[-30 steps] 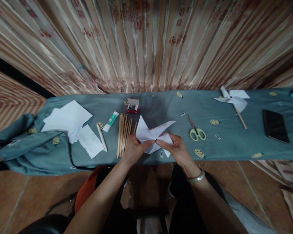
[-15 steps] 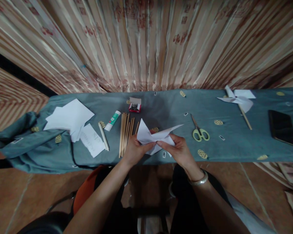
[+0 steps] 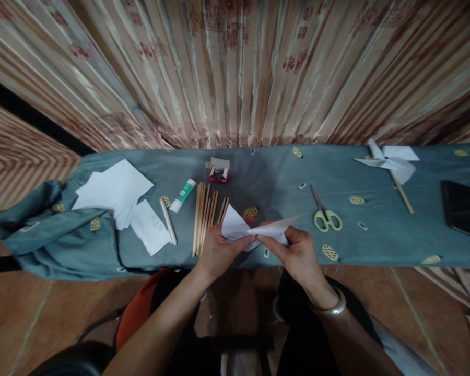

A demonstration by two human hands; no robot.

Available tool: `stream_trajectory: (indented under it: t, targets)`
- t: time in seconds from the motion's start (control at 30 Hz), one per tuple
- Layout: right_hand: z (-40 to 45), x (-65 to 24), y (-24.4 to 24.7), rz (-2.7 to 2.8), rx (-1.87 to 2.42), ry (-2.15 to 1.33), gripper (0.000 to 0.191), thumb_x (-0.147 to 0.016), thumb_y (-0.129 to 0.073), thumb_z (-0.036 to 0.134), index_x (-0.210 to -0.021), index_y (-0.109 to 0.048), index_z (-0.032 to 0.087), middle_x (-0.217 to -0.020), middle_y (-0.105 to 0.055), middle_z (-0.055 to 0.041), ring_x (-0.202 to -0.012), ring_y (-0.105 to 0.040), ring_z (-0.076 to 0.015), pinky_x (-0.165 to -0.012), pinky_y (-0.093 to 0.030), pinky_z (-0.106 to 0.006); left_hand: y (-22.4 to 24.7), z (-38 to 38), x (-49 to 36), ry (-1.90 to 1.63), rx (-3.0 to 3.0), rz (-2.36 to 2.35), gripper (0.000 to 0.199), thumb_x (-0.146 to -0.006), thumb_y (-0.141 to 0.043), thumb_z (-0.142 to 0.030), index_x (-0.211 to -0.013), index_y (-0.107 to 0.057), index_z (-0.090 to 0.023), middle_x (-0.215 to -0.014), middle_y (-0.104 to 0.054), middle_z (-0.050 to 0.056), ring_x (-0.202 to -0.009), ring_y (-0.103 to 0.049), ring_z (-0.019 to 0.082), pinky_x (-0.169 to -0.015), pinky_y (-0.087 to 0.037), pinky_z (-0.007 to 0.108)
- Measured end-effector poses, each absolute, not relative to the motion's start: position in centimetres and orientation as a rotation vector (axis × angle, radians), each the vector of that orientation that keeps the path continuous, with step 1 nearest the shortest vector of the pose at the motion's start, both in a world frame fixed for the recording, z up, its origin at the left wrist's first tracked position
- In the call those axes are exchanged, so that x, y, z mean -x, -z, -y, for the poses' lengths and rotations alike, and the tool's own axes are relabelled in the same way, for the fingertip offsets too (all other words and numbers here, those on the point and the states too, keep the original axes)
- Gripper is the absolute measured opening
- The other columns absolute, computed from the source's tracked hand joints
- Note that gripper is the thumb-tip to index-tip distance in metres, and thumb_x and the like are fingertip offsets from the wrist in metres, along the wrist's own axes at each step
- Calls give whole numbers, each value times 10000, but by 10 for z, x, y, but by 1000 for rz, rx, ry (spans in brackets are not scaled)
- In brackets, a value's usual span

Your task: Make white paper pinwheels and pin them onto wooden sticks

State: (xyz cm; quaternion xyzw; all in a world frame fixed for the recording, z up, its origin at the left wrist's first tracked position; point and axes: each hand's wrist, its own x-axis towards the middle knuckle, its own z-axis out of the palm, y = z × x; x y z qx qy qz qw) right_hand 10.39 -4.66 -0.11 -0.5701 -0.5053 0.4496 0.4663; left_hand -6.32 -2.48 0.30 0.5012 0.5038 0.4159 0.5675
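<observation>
Both hands grip a white paper pinwheel (image 3: 272, 228), its blades folded in and standing up, above the front edge of the cloth-covered table. My left hand (image 3: 218, 249) pinches its left side, thumb near the centre. From the right, my right hand (image 3: 300, 253) holds it, with that thumb also pressed close to the middle. Whether a pin sits at the centre is too small to tell. Beside my left hand lie several thin wooden sticks (image 3: 203, 214). Scissors with pale green handles (image 3: 327, 219) rest to the right of my right hand.
Left on the table (image 3: 266, 177) lie white paper sheets (image 3: 119, 183), a written-on slip (image 3: 151, 227), a white pen (image 3: 168, 222) and a glue stick (image 3: 183, 196). Behind the sticks stands an opened red box (image 3: 219, 173). A finished pinwheel (image 3: 395, 164) and a phone (image 3: 464, 209) lie right.
The paper blades have tilted flatter and the hands have shifted slightly right and down with the paper. The whole view has shifted a little; the things on the table lie as before.
</observation>
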Motion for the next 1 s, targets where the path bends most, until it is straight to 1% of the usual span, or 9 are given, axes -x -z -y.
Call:
stream_trajectory:
  t: [0.17,0.23,0.33,0.53,0.63,0.73,0.83,0.9,1.0]
  targets:
    - [56,-102,-2,1353,1302,-1018,89,-796,-685,237,-853,-754,240,-851,-743,-31,-778,-661,-188,-696,-522,-290,-10,33,68,-1008,-1293,-1199,292,-700,-756,-325,-927,-755,-143,-849,-768,82,-710,-712,200,-645,-572,265]
    - [60,-101,-2,1397,1254,-976,109,-809,-671,198,-868,-745,252,-892,-737,-38,-855,-668,-202,-764,-529,-312,-13,35,69,-1029,-1344,-1186,258,-709,-741,-325,-906,-757,-158,-874,-764,82,-717,-706,196,-638,-564,258]
    - [63,-101,-2,1423,1244,-918,133,-814,-663,182,-892,-736,260,-920,-725,-47,-889,-669,-208,-802,-538,-333,-16,38,69,-1042,-1392,-1199,240,-712,-731,-337,-885,-761,-173,-877,-759,84,-743,-701,206,-648,-561,267]
    - [63,-98,-5,1390,1270,-970,116,-829,-643,203,-869,-743,244,-902,-734,-43,-854,-677,-195,-772,-549,-308,-15,40,68,-1048,-1392,-1178,239,-738,-703,-299,-929,-754,-164,-914,-757,85,-794,-704,206,-694,-562,265]
    - [60,-99,-3,1384,1295,-1011,108,-834,-654,232,-882,-750,243,-875,-744,-27,-774,-676,-173,-709,-542,-277,-11,41,67,-1020,-1351,-1185,299,-735,-719,-294,-992,-735,-142,-919,-757,92,-779,-708,201,-694,-565,267]
    - [57,-102,0,1349,1350,-1020,127,-829,-678,288,-919,-757,244,-865,-757,-22,-745,-683,-174,-678,-544,-270,-4,40,67,-972,-1334,-1215,375,-735,-737,-316,-1062,-708,-135,-944,-755,102,-796,-711,211,-719,-570,288]
    - [53,-108,2,1271,1382,-1027,160,-808,-702,338,-912,-764,234,-869,-774,-32,-751,-700,-195,-687,-557,-290,4,37,71,-1001,-1395,-1236,408,-720,-762,-343,-1075,-702,-148,-1016,-741,111,-919,-698,235,-848,-551,326]
    - [50,-113,1,1224,1404,-1006,174,-789,-715,360,-892,-767,230,-848,-780,-31,-738,-705,-202,-687,-563,-301,8,34,76,-1042,-1390,-1198,504,-730,-760,-389,-1169,-668,-158,-1120,-716,125,-1026,-674,253,-925,-523,344]
    - [49,-119,-1,1190,1423,-949,185,-766,-727,379,-870,-773,233,-813,-780,-25,-722,-705,-207,-678,-566,-308,14,29,83,-1119,-1327,-1126,571,-824,-639,-506,-1287,-602,-174,-1259,-662,134,-1132,-636,263,-977,-496,355]
